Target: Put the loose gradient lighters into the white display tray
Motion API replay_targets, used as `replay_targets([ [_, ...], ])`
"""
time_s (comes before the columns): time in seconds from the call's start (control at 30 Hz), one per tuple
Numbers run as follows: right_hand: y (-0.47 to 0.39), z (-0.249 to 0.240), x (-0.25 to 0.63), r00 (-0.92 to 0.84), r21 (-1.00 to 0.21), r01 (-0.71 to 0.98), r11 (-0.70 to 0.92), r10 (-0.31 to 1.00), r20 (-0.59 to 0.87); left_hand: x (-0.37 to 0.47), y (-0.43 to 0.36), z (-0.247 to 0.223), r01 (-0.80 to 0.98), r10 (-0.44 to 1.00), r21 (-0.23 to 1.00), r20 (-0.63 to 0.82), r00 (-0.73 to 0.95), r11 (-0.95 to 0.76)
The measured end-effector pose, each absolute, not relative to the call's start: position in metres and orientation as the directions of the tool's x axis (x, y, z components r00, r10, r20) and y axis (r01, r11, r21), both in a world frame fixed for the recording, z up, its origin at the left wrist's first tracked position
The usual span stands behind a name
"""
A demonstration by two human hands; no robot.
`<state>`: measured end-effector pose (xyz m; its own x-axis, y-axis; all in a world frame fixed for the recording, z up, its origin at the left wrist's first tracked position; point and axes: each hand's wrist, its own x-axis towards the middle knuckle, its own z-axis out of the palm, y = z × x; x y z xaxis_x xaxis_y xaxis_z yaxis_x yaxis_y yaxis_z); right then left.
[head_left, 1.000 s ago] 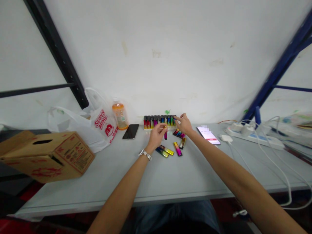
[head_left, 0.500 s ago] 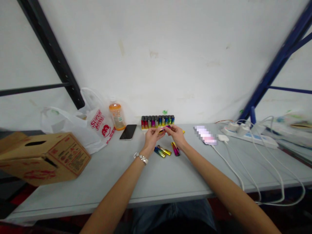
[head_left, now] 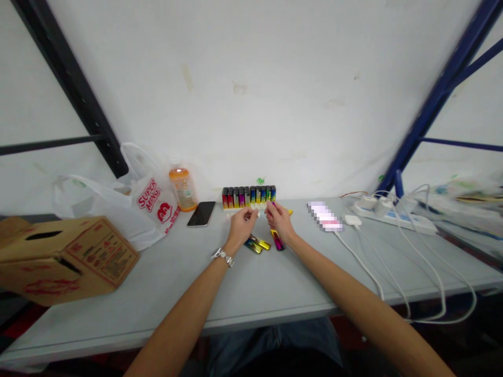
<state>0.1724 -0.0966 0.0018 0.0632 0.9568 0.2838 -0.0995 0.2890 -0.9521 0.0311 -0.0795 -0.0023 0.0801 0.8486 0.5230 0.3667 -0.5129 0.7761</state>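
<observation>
My left hand [head_left: 242, 224] is closed, its fingertips pinched near the front of a rack; what they hold, if anything, is too small to make out. Close beside it on the right, my right hand [head_left: 280, 219] is wrapped round a purple lighter [head_left: 273, 206], mostly hidden by the fingers. Behind both hands stands a row of colourful lighters [head_left: 241, 197] in a pale tray, red and purple at left, yellow, blue and green at right. On the table below my hands lie gold lighters [head_left: 260, 242] and a magenta and yellow lighter [head_left: 277, 241].
On the grey table [head_left: 176, 283], a cardboard box [head_left: 94, 256], a white plastic bag [head_left: 145, 209], an orange bottle [head_left: 183, 188] and a black phone [head_left: 201, 214] are at left. A lit phone [head_left: 325, 216], white cables and a power strip [head_left: 396, 215] lie at right.
My hands have moved apart from each other. The purple lighter, earlier between both hands, is now in my right hand. The view has shifted slightly.
</observation>
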Motion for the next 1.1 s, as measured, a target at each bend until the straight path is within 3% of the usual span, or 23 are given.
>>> replay_targets([
  [0.27, -0.085, -0.013, 0.176, 0.223, -0.886, 0.223, 0.407, 0.863, 0.453, 0.032, -0.082, -0.003, 0.41, 0.829, 0.731, 0.543, 0.135, -0.545],
  [0.63, -0.095, -0.015, 0.176, 0.138, -0.906, 0.118, 0.407, 0.897, 0.42, 0.03, -0.081, -0.003, 0.444, 0.838, 0.721, 0.523, 0.153, -0.531],
  [1.1, -0.087, -0.015, 0.174, 0.22, -0.886, 0.256, 0.388, 0.869, 0.444, 0.03, -0.079, -0.006, 0.453, 0.847, 0.722, 0.501, 0.179, -0.523],
])
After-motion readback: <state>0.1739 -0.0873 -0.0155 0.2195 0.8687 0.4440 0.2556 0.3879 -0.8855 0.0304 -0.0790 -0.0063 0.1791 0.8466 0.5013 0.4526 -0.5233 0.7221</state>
